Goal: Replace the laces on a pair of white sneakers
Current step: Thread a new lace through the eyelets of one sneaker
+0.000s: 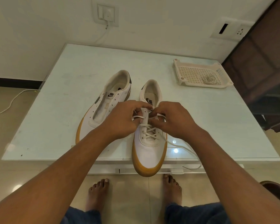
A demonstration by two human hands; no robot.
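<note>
Over the near sneaker (149, 154), left hand (122, 121) and right hand (174, 121), each grip a pinch on white lace (150, 132).

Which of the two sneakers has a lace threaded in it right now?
The sneaker on the right, under the left hand and right hand: a white lace crisscrosses its lower eyelets. The sneaker on the left has bare eyelets.

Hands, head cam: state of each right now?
Left hand: pinches the white lace over the near sneaker.
Right hand: pinches the white lace on its own side.
</note>
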